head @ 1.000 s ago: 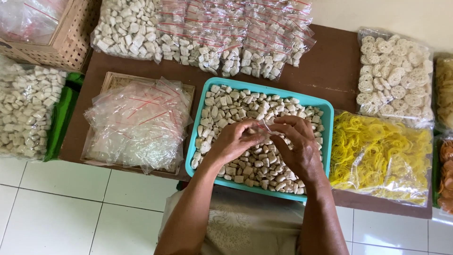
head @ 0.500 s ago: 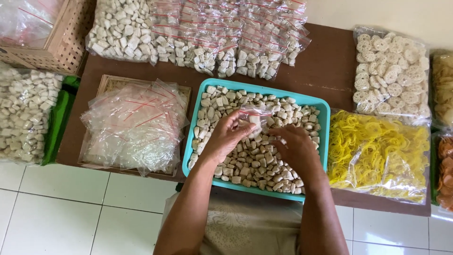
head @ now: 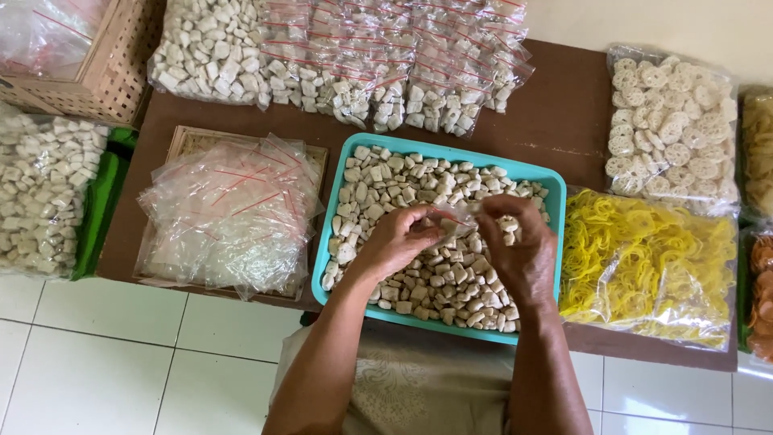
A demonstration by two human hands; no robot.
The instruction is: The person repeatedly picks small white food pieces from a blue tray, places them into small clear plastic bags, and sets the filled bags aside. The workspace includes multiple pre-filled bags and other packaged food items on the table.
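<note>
Overhead, head view only. Left hand (head: 400, 242) and right hand (head: 519, 250) meet above the teal tray (head: 555, 242); between them a small clear bag (head: 455, 219) with a red strip at its mouth, held just over the pale cracker pieces (head: 427, 282) that fill the tray. Fingers of both hands are closed in a pinch on the bag's top edge, left at one corner, right at the other. Whether the bag already holds pieces: cannot tell, hands and glare cover it.

Status, judged from layout. Done: a row of filled small bags (head: 386, 64) lies along the far edge of the brown desk (head: 564, 121), behind the tray. Left: the tray is close to full of loose pieces, and a heap of empty clear bags (head: 229, 213) sits in the shallow wooden tray (head: 181, 145) to the left. Much remains.

Periphery: larger bags of white pieces at far left (head: 40, 201); round lattice crackers (head: 668, 121) and yellow curled crackers (head: 644, 266) to the right.
</note>
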